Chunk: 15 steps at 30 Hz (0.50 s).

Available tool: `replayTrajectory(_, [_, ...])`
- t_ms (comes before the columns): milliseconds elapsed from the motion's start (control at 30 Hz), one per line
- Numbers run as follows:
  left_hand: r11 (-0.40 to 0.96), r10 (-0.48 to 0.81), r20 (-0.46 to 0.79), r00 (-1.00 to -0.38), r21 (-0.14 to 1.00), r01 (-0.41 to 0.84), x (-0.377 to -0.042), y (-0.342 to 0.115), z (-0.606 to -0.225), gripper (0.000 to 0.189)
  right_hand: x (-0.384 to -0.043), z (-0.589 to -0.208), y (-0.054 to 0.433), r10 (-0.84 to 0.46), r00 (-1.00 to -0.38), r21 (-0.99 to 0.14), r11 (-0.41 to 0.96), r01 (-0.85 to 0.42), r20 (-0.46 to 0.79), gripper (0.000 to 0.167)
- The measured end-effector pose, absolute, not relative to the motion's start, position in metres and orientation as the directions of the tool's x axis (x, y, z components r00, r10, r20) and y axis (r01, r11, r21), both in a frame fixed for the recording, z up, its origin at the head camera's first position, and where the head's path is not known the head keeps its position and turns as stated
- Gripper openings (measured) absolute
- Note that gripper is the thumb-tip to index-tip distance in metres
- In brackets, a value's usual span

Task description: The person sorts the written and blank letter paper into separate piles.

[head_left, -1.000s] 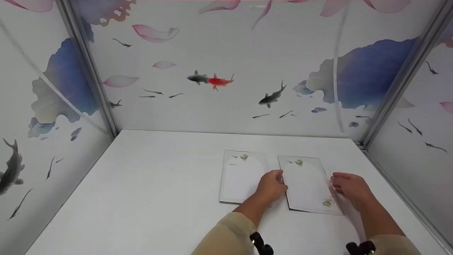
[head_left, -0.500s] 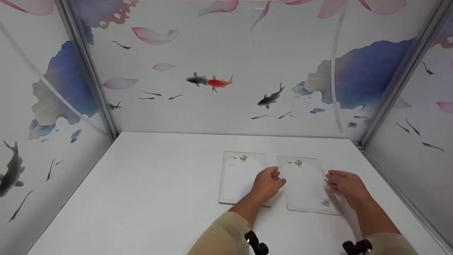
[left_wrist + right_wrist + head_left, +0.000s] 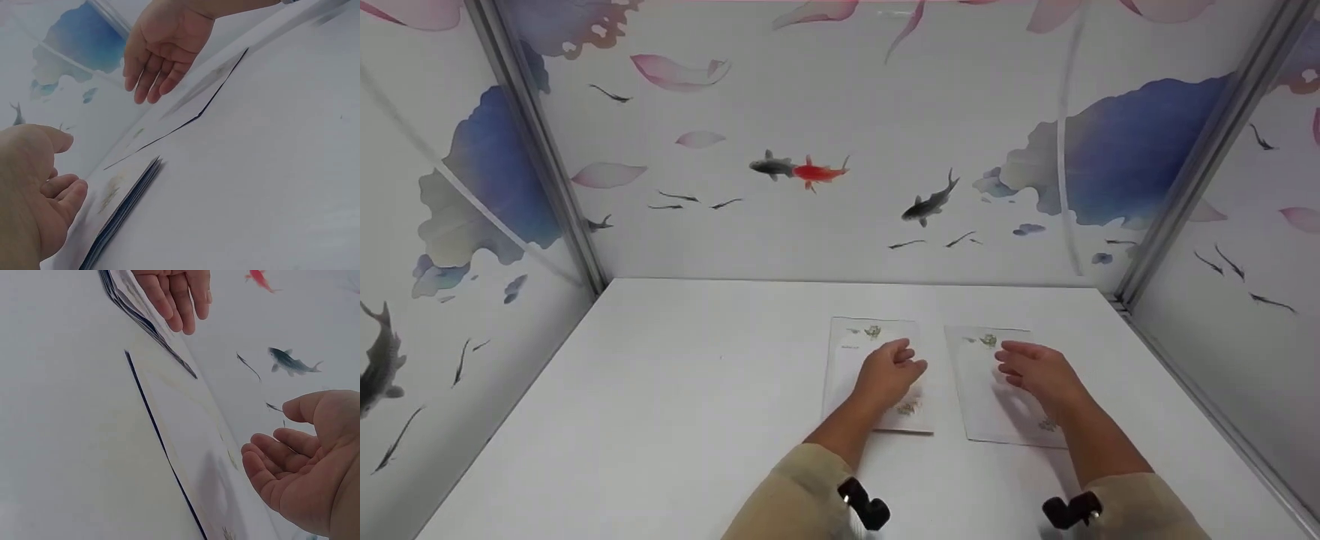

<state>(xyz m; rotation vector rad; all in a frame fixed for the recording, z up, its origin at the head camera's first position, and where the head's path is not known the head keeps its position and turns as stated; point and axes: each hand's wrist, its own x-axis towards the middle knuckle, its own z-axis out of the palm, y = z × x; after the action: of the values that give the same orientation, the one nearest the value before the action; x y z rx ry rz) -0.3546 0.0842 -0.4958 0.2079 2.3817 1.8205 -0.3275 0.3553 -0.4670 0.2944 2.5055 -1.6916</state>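
Two flat white rectangles of decorated paper lie side by side on the white table. The left one, a thin stack of sheets (image 3: 847, 375), shows several layered dark edges in both wrist views. To its right is a single sheet (image 3: 979, 397) with a small green print at the top. My left hand (image 3: 885, 371) hovers over the stack's right side, fingers loosely bent and holding nothing. Above the single sheet, my right hand (image 3: 1042, 375) is raised with relaxed fingers and casts a shadow on it. Nothing is in that hand (image 3: 306, 467) in the right wrist view.
The white table (image 3: 660, 397) is enclosed by white panels (image 3: 810, 90) printed with fish, petals and blue leaves. Metal posts (image 3: 540, 157) stand at the back corners. Small black devices (image 3: 864, 504) sit at the sleeve cuffs.
Both hands have moved left: the left hand off the single sheet's left edge to over the stack, the right from its right edge to above it. The sheet now lies flat.
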Motion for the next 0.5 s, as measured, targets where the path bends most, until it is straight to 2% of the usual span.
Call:
replayTrajectory(200, [0.293, 0.142, 0.017, -0.99, 0.954, 0.059, -0.363, 0.05, -0.49, 0.061, -0.337, -0.466, 0.325, 0.065, -0.981, -0.926, 0.324, 0.192, -0.181, 0.062])
replayTrajectory(500, [0.297, 0.059, -0.001, -0.998, 0.955, 0.017, -0.371, -0.002, -0.487, 0.063, -0.349, -0.467, 0.283, 0.05, -0.984, -0.944, 0.277, 0.179, -0.172, 0.052])
